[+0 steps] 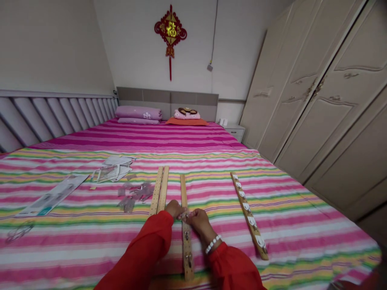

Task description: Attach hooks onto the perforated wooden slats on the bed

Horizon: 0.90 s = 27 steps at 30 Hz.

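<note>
A narrow wooden strip with small holes lies lengthwise in front of me on the striped bed cover. Two metal hooks, a middle hook and a lower hook, sit on its near half. Further up, my left hand and my right hand meet over the strip from either side. Their fingertips pinch a small shiny, partly clear piece that resembles a hook; fingers hide part of it. My right wrist wears a white bead bracelet.
Two more wooden strips lie left of my hands, beside small clear packets. Further left are flat plastic packaging and papers. On the right lies a strip with white-based hooks. A wardrobe borders the bed.
</note>
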Each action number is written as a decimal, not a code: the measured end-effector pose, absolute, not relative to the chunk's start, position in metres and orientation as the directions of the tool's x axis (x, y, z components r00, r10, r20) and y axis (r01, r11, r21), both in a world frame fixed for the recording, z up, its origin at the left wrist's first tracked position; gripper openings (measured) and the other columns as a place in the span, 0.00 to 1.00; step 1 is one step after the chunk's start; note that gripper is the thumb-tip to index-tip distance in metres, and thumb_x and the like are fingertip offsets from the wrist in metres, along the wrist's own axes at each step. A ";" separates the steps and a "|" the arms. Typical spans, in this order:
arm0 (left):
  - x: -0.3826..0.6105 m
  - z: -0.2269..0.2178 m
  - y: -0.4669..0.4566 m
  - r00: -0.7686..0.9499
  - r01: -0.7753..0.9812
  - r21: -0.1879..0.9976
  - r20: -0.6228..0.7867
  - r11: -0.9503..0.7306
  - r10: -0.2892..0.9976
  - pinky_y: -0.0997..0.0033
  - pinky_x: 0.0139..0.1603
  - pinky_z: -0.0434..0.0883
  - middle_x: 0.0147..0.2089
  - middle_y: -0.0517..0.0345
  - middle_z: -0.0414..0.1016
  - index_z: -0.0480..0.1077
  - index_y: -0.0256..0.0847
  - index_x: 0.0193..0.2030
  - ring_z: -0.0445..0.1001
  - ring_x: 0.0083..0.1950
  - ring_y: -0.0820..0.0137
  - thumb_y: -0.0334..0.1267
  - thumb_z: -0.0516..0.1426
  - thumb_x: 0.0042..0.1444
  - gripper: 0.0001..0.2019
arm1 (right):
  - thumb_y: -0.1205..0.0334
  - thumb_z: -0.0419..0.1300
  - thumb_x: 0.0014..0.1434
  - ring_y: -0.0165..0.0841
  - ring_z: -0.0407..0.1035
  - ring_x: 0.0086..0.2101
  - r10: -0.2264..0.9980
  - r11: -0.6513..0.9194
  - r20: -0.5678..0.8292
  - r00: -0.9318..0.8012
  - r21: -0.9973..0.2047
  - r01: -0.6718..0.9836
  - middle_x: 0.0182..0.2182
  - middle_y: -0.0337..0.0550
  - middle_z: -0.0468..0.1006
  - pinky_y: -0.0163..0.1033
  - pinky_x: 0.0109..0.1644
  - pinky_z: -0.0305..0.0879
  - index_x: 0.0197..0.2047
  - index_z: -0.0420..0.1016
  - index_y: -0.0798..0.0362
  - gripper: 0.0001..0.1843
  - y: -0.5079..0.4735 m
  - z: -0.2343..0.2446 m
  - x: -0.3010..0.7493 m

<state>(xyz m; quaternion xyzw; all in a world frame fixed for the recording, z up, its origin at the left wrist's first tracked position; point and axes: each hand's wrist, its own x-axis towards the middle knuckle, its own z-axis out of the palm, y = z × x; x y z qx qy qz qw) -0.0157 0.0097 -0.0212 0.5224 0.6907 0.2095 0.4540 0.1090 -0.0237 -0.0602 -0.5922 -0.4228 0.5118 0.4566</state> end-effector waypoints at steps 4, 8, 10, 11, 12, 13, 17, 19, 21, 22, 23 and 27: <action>-0.017 -0.019 0.007 -0.028 0.482 0.777 -0.449 0.405 0.893 0.75 0.20 0.56 0.08 0.64 0.58 0.59 0.40 0.12 0.63 0.16 0.74 0.36 0.62 0.46 0.18 | 0.70 0.66 0.26 0.29 0.64 0.18 0.966 -0.250 -0.257 0.019 -0.953 -0.174 0.12 0.34 0.70 0.35 0.25 0.59 0.12 0.64 0.52 0.13 -0.025 -0.054 0.111; -0.017 -0.015 0.001 -0.032 0.434 0.785 -0.477 0.442 0.878 0.76 0.18 0.53 0.09 0.64 0.58 0.58 0.40 0.11 0.59 0.14 0.76 0.33 0.60 0.48 0.19 | 0.72 0.63 0.26 0.29 0.64 0.18 0.960 -0.276 -0.278 -0.028 -0.927 -0.256 0.12 0.35 0.71 0.35 0.27 0.60 0.12 0.66 0.53 0.09 -0.025 -0.051 0.113; -0.016 -0.014 -0.002 -0.041 0.413 0.790 -0.481 0.453 0.876 0.76 0.19 0.53 0.09 0.64 0.58 0.57 0.39 0.11 0.59 0.14 0.77 0.32 0.59 0.48 0.19 | 0.73 0.62 0.25 0.29 0.64 0.19 0.961 -0.271 -0.276 -0.019 -0.925 -0.265 0.12 0.35 0.71 0.35 0.27 0.60 0.12 0.66 0.53 0.08 -0.026 -0.051 0.113; -0.015 -0.014 -0.003 -0.048 0.405 0.792 -0.480 0.456 0.876 0.77 0.19 0.54 0.09 0.64 0.58 0.57 0.39 0.11 0.60 0.15 0.76 0.31 0.58 0.48 0.19 | 0.73 0.61 0.25 0.29 0.64 0.18 0.961 -0.268 -0.275 -0.011 -0.925 -0.271 0.11 0.34 0.71 0.34 0.27 0.60 0.12 0.66 0.53 0.08 -0.026 -0.051 0.113; -0.014 -0.014 -0.005 -0.054 0.400 0.794 -0.478 0.458 0.877 0.77 0.19 0.54 0.09 0.64 0.58 0.57 0.40 0.11 0.61 0.15 0.76 0.31 0.58 0.48 0.19 | 0.73 0.61 0.25 0.28 0.63 0.18 0.962 -0.262 -0.272 -0.003 -0.924 -0.277 0.11 0.34 0.70 0.34 0.27 0.59 0.12 0.66 0.53 0.08 -0.027 -0.051 0.114; -0.014 -0.014 -0.006 -0.059 0.397 0.796 -0.475 0.457 0.878 0.76 0.19 0.55 0.09 0.64 0.58 0.57 0.40 0.11 0.62 0.15 0.75 0.31 0.58 0.48 0.19 | 0.73 0.61 0.26 0.28 0.63 0.18 0.963 -0.257 -0.269 0.003 -0.924 -0.283 0.11 0.33 0.70 0.34 0.26 0.59 0.12 0.65 0.53 0.08 -0.028 -0.051 0.114; -0.011 -0.013 -0.015 -0.062 0.397 0.800 -0.466 0.450 0.883 0.75 0.19 0.56 0.08 0.63 0.58 0.58 0.40 0.11 0.63 0.15 0.74 0.33 0.59 0.47 0.18 | 0.72 0.60 0.26 0.28 0.62 0.18 0.964 -0.250 -0.265 0.016 -0.925 -0.288 0.10 0.33 0.69 0.34 0.26 0.58 0.11 0.65 0.53 0.08 -0.036 -0.055 0.116; -0.008 -0.012 -0.021 -0.055 0.396 0.803 -0.464 0.446 0.884 0.75 0.18 0.55 0.08 0.63 0.58 0.58 0.40 0.10 0.61 0.14 0.75 0.31 0.58 0.48 0.19 | 0.73 0.60 0.25 0.29 0.62 0.18 0.962 -0.254 -0.273 0.023 -0.922 -0.293 0.10 0.33 0.69 0.34 0.26 0.58 0.11 0.65 0.53 0.08 -0.040 -0.059 0.117; -0.005 -0.010 -0.028 -0.045 0.390 0.809 -0.460 0.439 0.887 0.75 0.18 0.55 0.09 0.63 0.58 0.57 0.40 0.10 0.60 0.13 0.76 0.30 0.56 0.49 0.19 | 0.72 0.61 0.25 0.29 0.63 0.18 0.961 -0.254 -0.274 0.024 -0.918 -0.304 0.11 0.34 0.70 0.34 0.26 0.59 0.12 0.65 0.54 0.08 -0.044 -0.062 0.119; -0.005 -0.009 -0.031 -0.037 0.387 0.814 -0.456 0.433 0.889 0.75 0.18 0.55 0.09 0.62 0.59 0.57 0.40 0.10 0.61 0.14 0.76 0.29 0.56 0.49 0.19 | 0.72 0.61 0.26 0.29 0.63 0.19 0.962 -0.252 -0.272 0.021 -0.918 -0.307 0.11 0.34 0.70 0.34 0.26 0.58 0.12 0.66 0.54 0.08 -0.046 -0.062 0.120; -0.006 -0.007 -0.034 -0.027 0.382 0.820 -0.450 0.425 0.893 0.75 0.18 0.57 0.10 0.62 0.60 0.58 0.40 0.10 0.62 0.14 0.75 0.29 0.55 0.48 0.18 | 0.72 0.61 0.26 0.28 0.62 0.18 0.963 -0.252 -0.269 0.015 -0.919 -0.305 0.11 0.34 0.70 0.33 0.26 0.58 0.13 0.66 0.54 0.07 -0.048 -0.061 0.122; -0.031 0.003 -0.037 -0.029 0.363 0.871 -0.346 0.332 0.938 0.75 0.21 0.61 0.15 0.63 0.66 0.66 0.38 0.18 0.68 0.20 0.73 0.30 0.55 0.47 0.09 | 0.70 0.61 0.30 0.24 0.55 0.16 0.964 -0.261 -0.266 -0.015 -0.934 -0.245 0.11 0.32 0.67 0.31 0.21 0.48 0.16 0.68 0.55 0.05 -0.053 -0.054 0.127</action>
